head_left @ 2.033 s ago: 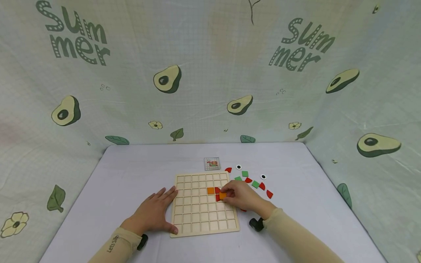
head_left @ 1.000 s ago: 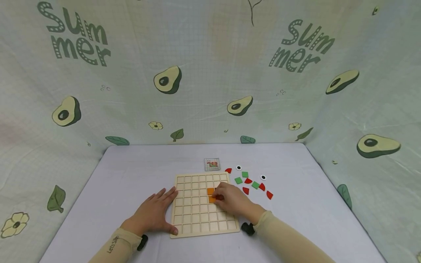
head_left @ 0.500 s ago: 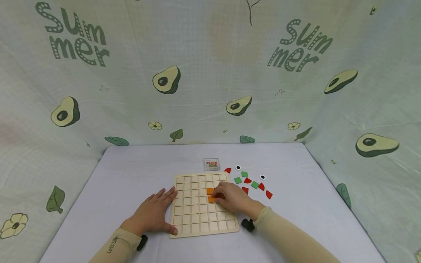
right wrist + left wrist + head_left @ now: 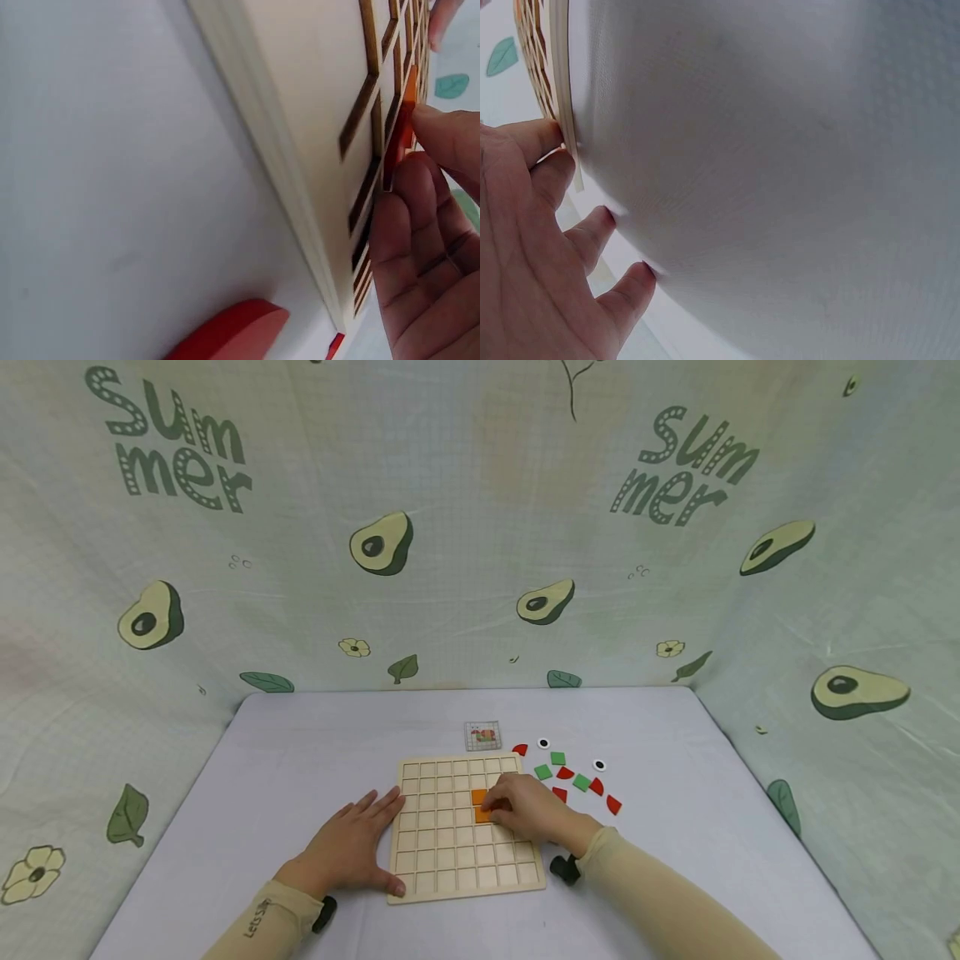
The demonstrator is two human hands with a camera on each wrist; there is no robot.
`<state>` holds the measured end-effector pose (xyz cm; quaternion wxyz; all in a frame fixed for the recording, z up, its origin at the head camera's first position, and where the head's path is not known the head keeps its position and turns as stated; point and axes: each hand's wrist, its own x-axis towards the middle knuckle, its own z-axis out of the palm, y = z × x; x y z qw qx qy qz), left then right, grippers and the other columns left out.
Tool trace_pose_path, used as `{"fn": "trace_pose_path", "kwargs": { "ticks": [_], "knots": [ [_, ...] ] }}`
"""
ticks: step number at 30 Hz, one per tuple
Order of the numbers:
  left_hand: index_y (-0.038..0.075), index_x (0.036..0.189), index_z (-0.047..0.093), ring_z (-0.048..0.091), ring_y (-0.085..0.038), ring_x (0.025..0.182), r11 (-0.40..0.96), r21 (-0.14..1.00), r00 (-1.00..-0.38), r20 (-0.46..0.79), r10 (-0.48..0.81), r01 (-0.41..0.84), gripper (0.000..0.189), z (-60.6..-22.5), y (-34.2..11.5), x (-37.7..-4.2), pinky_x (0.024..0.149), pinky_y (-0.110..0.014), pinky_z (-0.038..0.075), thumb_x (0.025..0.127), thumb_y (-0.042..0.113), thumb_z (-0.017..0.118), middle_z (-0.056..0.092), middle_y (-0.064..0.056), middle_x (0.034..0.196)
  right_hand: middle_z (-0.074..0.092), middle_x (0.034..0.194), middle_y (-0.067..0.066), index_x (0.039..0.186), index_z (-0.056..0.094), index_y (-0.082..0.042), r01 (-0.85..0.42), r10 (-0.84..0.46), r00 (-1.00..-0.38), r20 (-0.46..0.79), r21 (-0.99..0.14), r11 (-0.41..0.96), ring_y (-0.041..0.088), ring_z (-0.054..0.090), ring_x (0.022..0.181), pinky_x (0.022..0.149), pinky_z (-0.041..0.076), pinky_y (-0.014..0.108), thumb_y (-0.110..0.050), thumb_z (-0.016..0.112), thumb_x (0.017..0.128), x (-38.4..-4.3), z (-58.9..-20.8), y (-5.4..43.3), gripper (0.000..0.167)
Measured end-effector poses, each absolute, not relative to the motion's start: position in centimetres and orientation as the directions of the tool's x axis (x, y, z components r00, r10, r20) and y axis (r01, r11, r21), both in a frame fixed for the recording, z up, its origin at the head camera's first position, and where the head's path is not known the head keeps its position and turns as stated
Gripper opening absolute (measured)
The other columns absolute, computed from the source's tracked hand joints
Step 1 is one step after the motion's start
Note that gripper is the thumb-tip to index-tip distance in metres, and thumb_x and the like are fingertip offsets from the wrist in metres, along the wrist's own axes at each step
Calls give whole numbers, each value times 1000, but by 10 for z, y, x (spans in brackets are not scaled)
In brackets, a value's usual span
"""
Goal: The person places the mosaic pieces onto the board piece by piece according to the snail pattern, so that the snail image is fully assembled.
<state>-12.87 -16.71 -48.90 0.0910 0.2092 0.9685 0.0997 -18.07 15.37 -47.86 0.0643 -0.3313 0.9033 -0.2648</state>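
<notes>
A wooden grid board [image 4: 446,860] lies on the white-covered table. My left hand [image 4: 352,843] rests along its left side, fingers spread, thumb at the lower left corner; in the left wrist view its fingertips touch the board's edge [image 4: 561,75]. With thumb and fingertips, my right hand [image 4: 531,810] pinches an orange square tile [image 4: 482,815] low in a cell. Another orange tile [image 4: 479,797] sits in the cell just above. The right wrist view has a red tile [image 4: 395,150] in the board beside my fingertips. The hand hides most of the red pieces there.
Right of the board lie loose red quarter-round tiles [image 4: 614,804], green squares [image 4: 582,782] and two round eye pieces [image 4: 599,765]. A small picture card [image 4: 482,736] lies behind the board. Avocado-printed cloth [image 4: 450,635] hangs behind the table.
My right hand has moved left with the orange tile, from over the red pieces to the cell beneath the other orange tile, then stayed nearly still. My left hand has not moved.
</notes>
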Motion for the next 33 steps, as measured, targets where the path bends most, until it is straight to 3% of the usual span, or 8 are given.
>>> {"fn": "trace_pose_path", "kwargs": {
  "ticks": [10, 24, 33],
  "knots": [
    [13, 155, 38, 25, -35, 146, 897, 227, -898, -142, 417, 381, 133, -484, -166, -128, 114, -59, 27, 50, 87, 71, 28, 0, 162, 63, 94, -13, 100, 77, -17, -557, -625, -780, 45, -504, 660, 5, 55, 84, 77, 51, 24, -16, 74, 91, -185, -481, 155, 9],
    [12, 155, 38, 25, -36, 146, 892, 230, -895, -135, 425, 389, 133, -485, -166, -128, 114, -59, 26, 50, 87, 72, 28, 0, 162, 60, 89, -13, 99, 77, -18, -553, -623, -782, 22, -485, 677, 6, 52, 76, 67, 48, 22, -18, 74, 92, -185, -479, 151, 8],
    [13, 155, 38, 25, -36, 146, 896, 221, -897, -139, 420, 385, 133, -486, -166, -128, 114, -59, 27, 49, 87, 72, 28, 0, 162, 63, 94, -14, 103, 78, -17, -538, -616, -787, 19, -510, 671, 5, 54, 82, 72, 50, 23, -19, 74, 92, -187, -479, 157, 12]
  ]
}}
